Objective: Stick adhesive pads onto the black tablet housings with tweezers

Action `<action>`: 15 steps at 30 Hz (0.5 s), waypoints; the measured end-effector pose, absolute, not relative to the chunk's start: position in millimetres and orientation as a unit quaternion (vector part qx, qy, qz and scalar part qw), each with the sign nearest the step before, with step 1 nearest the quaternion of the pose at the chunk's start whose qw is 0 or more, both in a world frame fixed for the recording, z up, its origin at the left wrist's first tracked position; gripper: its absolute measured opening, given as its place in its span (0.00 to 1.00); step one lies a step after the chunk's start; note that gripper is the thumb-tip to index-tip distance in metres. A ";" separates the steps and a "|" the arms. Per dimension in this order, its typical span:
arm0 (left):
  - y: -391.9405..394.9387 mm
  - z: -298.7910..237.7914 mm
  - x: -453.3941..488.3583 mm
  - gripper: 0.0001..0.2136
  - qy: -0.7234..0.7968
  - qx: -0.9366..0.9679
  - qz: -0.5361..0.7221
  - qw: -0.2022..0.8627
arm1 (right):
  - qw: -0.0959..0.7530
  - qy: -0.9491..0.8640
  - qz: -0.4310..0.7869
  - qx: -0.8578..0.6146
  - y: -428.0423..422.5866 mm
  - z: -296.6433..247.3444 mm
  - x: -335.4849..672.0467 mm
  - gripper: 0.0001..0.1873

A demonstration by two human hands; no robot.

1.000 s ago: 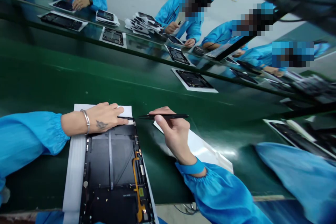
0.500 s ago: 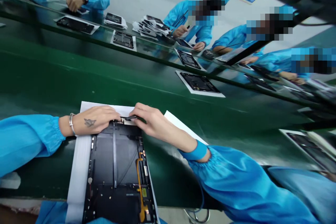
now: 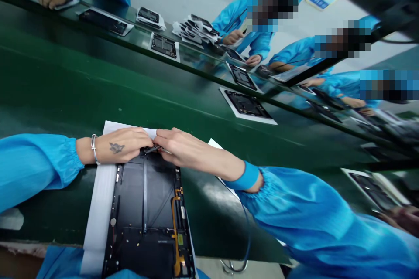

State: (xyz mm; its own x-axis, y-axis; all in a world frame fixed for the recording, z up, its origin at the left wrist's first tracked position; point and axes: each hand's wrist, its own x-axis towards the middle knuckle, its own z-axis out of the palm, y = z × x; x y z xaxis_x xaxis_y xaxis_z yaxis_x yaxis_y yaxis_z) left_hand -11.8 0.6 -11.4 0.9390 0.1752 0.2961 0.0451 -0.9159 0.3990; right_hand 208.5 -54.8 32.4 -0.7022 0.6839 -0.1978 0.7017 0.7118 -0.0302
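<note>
Head | right hand [image 3: 178, 147]: gripping tool [image 3: 152, 149] | left hand [image 3: 126, 144]: grip unclear | device [image 3: 144, 213]: partly beneath both

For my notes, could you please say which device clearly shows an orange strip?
The nearest device, at the left hand and right hand; its orange strip shows plainly, while I see none on the others.
</note>
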 end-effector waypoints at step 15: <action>1.6 -10.4 -11.0 0.15 0.047 0.972 0.155 0.170 | -0.043 0.882 -0.098 0.458 -79.5 22.6 256.3 0.10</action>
